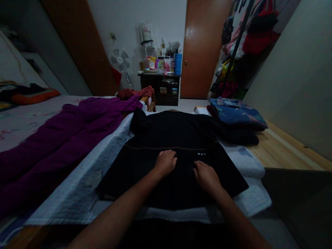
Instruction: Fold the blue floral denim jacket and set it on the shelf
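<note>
A black garment (pixel 171 138) lies spread flat on a white padded cloth (pixel 85 173) in front of me. My left hand (pixel 166 162) rests on the garment near its middle, fingers curled down on the fabric. Just to the right, my right hand (pixel 206 176) presses on the same garment, below a row of small white buttons (pixel 201 154). Whether either hand pinches the fabric cannot be made out.
A purple garment (pixel 64 135) sprawls over the bed on the left. Folded clothes topped by a blue shirt (pixel 236 112) sit at the right on a wooden surface (pixel 282 148). Beyond are a dark shelf unit (pixel 160 86), a fan (pixel 120 60), a door (pixel 202 48) and hanging clothes (pixel 246 38).
</note>
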A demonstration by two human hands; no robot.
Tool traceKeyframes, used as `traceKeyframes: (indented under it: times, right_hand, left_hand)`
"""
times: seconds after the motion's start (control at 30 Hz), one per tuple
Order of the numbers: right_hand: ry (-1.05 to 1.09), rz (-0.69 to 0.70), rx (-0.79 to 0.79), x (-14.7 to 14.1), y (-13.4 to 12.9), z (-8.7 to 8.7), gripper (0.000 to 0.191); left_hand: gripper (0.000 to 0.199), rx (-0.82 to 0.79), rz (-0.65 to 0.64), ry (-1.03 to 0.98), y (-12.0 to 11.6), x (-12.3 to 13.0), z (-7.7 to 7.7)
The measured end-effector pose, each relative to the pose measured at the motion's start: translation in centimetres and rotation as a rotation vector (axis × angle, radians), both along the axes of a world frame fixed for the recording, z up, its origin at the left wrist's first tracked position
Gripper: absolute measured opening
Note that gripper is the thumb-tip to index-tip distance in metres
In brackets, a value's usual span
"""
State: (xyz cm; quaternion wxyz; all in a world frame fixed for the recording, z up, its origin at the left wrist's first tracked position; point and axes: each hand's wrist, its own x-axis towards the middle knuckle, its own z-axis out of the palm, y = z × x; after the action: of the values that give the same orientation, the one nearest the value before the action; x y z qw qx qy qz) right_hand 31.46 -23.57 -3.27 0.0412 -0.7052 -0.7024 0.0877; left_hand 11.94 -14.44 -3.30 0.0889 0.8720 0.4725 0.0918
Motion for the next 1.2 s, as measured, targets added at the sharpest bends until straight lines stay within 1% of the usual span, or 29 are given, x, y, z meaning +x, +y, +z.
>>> traceKeyframes:
  times: [0.03, 0.1, 0.13, 0.17, 0.23, 0.33, 0.4, 0.5, 0.6, 0.7, 0.83, 0.9, 1.0, 1.07, 1.1, 1.17, 1.2]
  right_hand:
    - [0.030, 0.023, 0.021, -0.4, 1.2, 0.7, 0.046]
    - [0.072, 0.099, 0.088, -1.3, 3.9, 1.6, 0.046]
    - [0.088, 0.128, 0.099, -1.7, 5.3, 1.6, 0.047]
    - [0.101, 0.128, 0.107, -2.1, 6.7, 1.5, 0.047]
    - [0.124, 0.128, 0.121, -2.5, 9.3, 0.6, 0.050]
    - [0.151, 0.104, 0.080, -2.7, 12.5, -1.3, 0.050]
    - [0.148, 0.101, 0.032, -2.5, 14.1, -2.3, 0.051]
    - [0.120, 0.095, -0.018, -2.1, 16.0, -3.1, 0.054]
    - [0.080, 0.033, -0.048, -1.4, 18.0, -3.5, 0.058]
    - [0.040, -0.045, -0.046, -0.5, 20.0, -3.9, 0.063]
    - [0.013, -0.134, -0.023, 0.7, 22.0, -4.2, 0.067]
    - [0.005, -0.166, -0.004, 1.0, 22.5, -4.4, 0.068]
    - [-0.008, -0.190, 0.020, 1.2, 22.7, -4.5, 0.067]
    - [-0.018, -0.194, 0.015, 1.2, 22.7, -4.6, 0.067]
    - [-0.022, -0.194, 0.012, 1.1, 22.7, -4.7, 0.067]
    - [-0.024, -0.194, 0.016, 1.1, 22.6, -4.8, 0.067]
    - [-0.023, -0.192, 0.024, 1.0, 22.6, -4.8, 0.067]
  left_hand:
    - [0.033, 0.023, 0.004, -0.020, 1.1, 0.6, 0.1]
    - [0.040, 0.054, 0.025, -0.025, 3.1, 1.5, -0.4]
    - [0.043, 0.054, 0.044, -0.010, 4.0, 1.8, -0.9]
    - [0.045, 0.046, 0.065, 0.011, 4.7, 1.9, -1.5]
    - [0.047, 0.049, 0.093, 0.040, 5.5, 2.0, -2.7]
    - [0.049, 0.107, 0.097, 0.042, 5.6, 1.7, -4.2]
    - [0.050, 0.136, 0.098, 0.036, 5.3, 1.5, -4.8]
    - [0.050, 0.150, 0.106, 0.029, 5.2, 1.5, -5.0]
    - [0.049, 0.143, 0.109, 0.022, 5.4, 1.6, -4.8]
    - [0.048, 0.142, 0.100, 0.025, 5.7, 1.6, -4.4]
    - [0.045, 0.149, 0.069, 0.052, 6.2, 2.1, -3.3]
    - [0.042, 0.129, 0.080, 0.066, 7.1, 2.7, -2.5]
    - [0.040, 0.044, 0.173, 0.051, 10.0, 3.5, -1.2]
    - [0.038, -0.060, 0.258, 0.020, 12.8, 3.5, -0.3]
    - [0.038, -0.102, 0.276, 0.001, 14.3, 3.4, 0.0]
    - [0.039, -0.096, 0.300, -0.019, 17.1, 2.9, 0.1]
    - [0.040, -0.087, 0.310, -0.025, 18.1, 2.6, -0.1]
